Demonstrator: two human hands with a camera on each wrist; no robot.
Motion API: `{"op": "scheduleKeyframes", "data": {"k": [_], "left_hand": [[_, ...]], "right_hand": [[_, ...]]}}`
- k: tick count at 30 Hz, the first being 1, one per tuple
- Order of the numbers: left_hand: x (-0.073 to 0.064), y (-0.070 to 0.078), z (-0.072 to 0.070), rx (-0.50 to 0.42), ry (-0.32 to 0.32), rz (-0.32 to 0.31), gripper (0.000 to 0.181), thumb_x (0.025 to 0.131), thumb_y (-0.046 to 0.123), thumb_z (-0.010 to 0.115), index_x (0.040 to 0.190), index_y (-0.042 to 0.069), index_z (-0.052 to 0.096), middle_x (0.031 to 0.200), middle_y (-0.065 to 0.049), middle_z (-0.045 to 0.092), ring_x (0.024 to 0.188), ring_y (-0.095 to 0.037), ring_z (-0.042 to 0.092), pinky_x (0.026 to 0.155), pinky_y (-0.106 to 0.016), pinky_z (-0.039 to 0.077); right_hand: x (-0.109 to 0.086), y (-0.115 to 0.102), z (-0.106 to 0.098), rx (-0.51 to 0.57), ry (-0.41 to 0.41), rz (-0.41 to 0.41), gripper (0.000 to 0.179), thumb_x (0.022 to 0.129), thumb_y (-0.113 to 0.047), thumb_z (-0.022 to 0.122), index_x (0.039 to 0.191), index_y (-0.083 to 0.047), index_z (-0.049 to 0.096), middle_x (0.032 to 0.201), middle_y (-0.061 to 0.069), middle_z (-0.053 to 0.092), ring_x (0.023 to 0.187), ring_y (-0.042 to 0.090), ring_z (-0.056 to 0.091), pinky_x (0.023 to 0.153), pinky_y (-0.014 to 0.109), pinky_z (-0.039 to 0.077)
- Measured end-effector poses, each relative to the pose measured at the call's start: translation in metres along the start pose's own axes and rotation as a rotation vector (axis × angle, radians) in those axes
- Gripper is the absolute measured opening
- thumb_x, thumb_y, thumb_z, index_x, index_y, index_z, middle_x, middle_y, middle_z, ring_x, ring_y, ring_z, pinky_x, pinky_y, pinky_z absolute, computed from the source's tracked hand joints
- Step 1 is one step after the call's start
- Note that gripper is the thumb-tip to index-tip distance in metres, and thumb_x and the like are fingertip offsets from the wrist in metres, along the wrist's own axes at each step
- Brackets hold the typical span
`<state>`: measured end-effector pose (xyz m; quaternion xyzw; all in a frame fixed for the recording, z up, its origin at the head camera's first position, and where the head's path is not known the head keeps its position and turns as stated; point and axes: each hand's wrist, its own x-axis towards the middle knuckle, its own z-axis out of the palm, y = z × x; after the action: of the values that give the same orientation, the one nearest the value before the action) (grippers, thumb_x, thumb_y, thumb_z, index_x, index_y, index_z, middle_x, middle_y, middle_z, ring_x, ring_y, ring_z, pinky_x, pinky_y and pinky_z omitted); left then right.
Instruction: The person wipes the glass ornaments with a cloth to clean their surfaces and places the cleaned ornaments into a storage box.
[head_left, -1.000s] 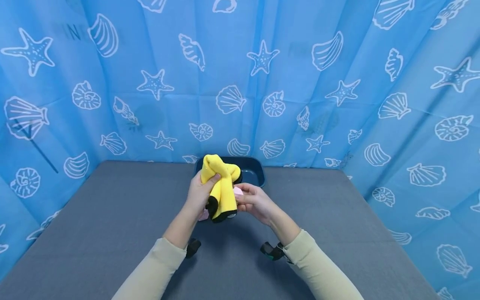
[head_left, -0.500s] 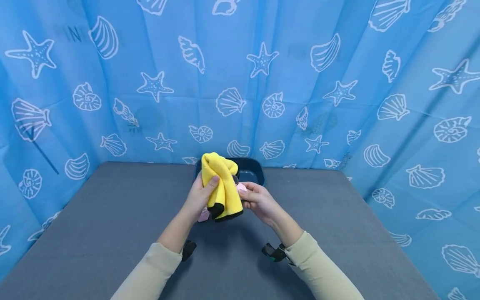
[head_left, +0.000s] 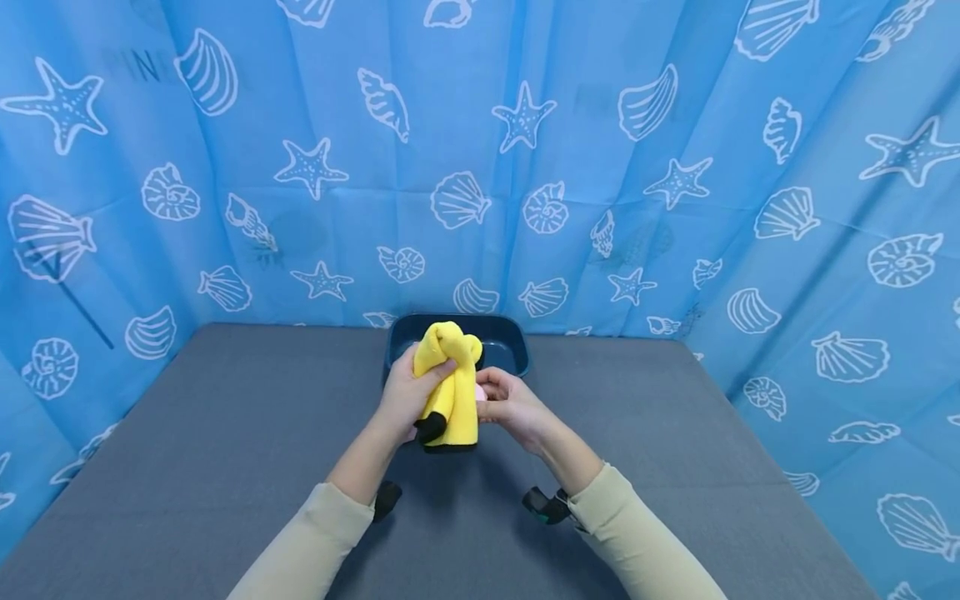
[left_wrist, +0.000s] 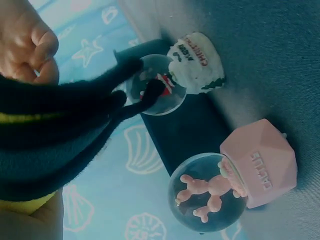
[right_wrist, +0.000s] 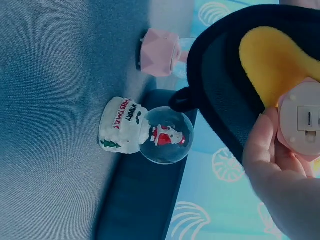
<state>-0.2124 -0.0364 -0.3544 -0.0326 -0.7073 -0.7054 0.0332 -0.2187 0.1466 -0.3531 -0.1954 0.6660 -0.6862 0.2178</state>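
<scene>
My left hand point(head_left: 405, 390) grips a folded yellow cloth point(head_left: 459, 408) with black edging, thumb on top. Beside it, my right hand point(head_left: 516, 410) holds a pink object point(right_wrist: 300, 117) by its base. The right wrist view shows that base's pale underside with a small square panel, while the cloth hides the rest. Behind the hands, a snow globe with a white Christmas base point(left_wrist: 197, 62) and a Santa inside stands on the table. Near it is another snow globe with a pink faceted base point(left_wrist: 260, 162) marked CACTUS, holding a pink balloon-like figure.
A dark blue basin point(head_left: 512, 340) stands at the table's far edge, behind the cloth. The grey table point(head_left: 285, 433) ends at a blue curtain point(head_left: 480, 167) with shell and starfish prints. Black straps point(head_left: 546, 504) sit at the wrists.
The cloth and left hand have dropped slightly and shifted a little right. The cloth swings between angles against the pink object, which is now more covered in the head view. The right hand stays nearly in place.
</scene>
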Motion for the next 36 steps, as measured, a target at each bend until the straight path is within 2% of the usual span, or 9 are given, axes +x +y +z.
{"op": "scheduleKeyframes", "data": {"k": [5,9,13,19,21,25,29,31,36], "left_hand": [[0.005,0.001,-0.003,-0.046,0.080,-0.048,0.042,0.095,0.023,0.065,0.128,0.003,0.048,0.114,-0.015,0.056,0.101,-0.029,0.058,0.090,-0.042,0.050],[0.007,0.001,-0.010,-0.121,0.101,-0.062,0.050,0.097,0.032,0.061,0.132,0.002,0.043,0.115,-0.015,0.055,0.098,-0.023,0.060,0.084,-0.032,0.052],[0.001,0.000,-0.013,-0.159,0.017,-0.044,0.055,0.100,0.038,0.053,0.139,0.004,0.035,0.115,-0.016,0.053,0.094,-0.019,0.060,0.079,-0.026,0.052],[-0.008,-0.003,-0.004,-0.112,-0.164,-0.012,0.056,0.102,0.031,0.051,0.144,0.004,0.025,0.119,-0.017,0.048,0.100,-0.023,0.056,0.086,-0.031,0.048],[-0.007,-0.005,-0.001,-0.083,-0.149,-0.010,0.054,0.101,0.029,0.053,0.142,0.004,0.030,0.117,-0.016,0.050,0.099,-0.024,0.055,0.086,-0.032,0.048],[-0.006,-0.005,0.003,-0.052,-0.030,-0.003,0.045,0.098,0.023,0.059,0.134,0.002,0.044,0.114,-0.016,0.055,0.097,-0.026,0.057,0.085,-0.036,0.049],[-0.005,-0.007,0.003,-0.041,0.075,-0.013,0.040,0.097,0.021,0.062,0.128,-0.001,0.050,0.112,-0.016,0.058,0.095,-0.025,0.059,0.083,-0.036,0.051],[-0.004,-0.009,0.000,-0.053,0.086,-0.041,0.041,0.097,0.026,0.061,0.127,0.000,0.049,0.109,-0.015,0.058,0.091,-0.022,0.061,0.080,-0.032,0.053],[-0.003,-0.011,-0.011,-0.183,0.034,-0.108,0.053,0.099,0.043,0.052,0.131,0.003,0.042,0.110,-0.012,0.057,0.089,-0.014,0.063,0.077,-0.024,0.053]], "right_hand": [[-0.002,0.002,-0.003,0.013,-0.010,0.025,0.049,0.094,-0.007,0.062,0.132,0.011,0.038,0.107,0.006,0.064,0.093,0.015,0.061,0.086,0.031,0.052],[-0.004,0.001,-0.004,0.081,0.024,0.046,0.057,0.093,-0.004,0.061,0.140,0.008,0.031,0.113,0.008,0.063,0.093,0.016,0.062,0.088,0.033,0.052],[-0.004,-0.003,-0.003,0.117,0.069,0.032,0.061,0.092,0.002,0.057,0.144,0.005,0.027,0.109,0.007,0.063,0.091,0.016,0.063,0.087,0.031,0.052],[-0.001,-0.005,0.001,0.055,0.077,-0.011,0.067,0.093,0.004,0.056,0.150,0.000,0.021,0.116,0.016,0.059,0.092,0.016,0.062,0.086,0.031,0.053],[0.001,-0.006,0.002,0.007,0.058,-0.039,0.068,0.093,0.005,0.057,0.151,-0.001,0.021,0.124,0.022,0.055,0.094,0.017,0.063,0.087,0.033,0.053],[0.002,-0.007,0.004,-0.037,0.023,-0.073,0.074,0.091,0.008,0.060,0.152,-0.003,0.020,0.136,0.028,0.045,0.100,0.019,0.061,0.088,0.035,0.052],[0.002,-0.006,0.003,-0.025,0.004,-0.057,0.080,0.089,0.004,0.065,0.153,-0.006,0.018,0.135,0.028,0.045,0.100,0.020,0.060,0.089,0.036,0.052],[0.001,-0.006,0.002,-0.009,0.000,-0.045,0.080,0.090,0.000,0.065,0.153,-0.008,0.017,0.131,0.026,0.047,0.098,0.020,0.061,0.090,0.037,0.052],[-0.002,-0.008,-0.001,0.039,0.044,-0.036,0.075,0.088,-0.002,0.065,0.147,-0.007,0.018,0.120,0.020,0.053,0.094,0.019,0.063,0.090,0.034,0.052]]}}
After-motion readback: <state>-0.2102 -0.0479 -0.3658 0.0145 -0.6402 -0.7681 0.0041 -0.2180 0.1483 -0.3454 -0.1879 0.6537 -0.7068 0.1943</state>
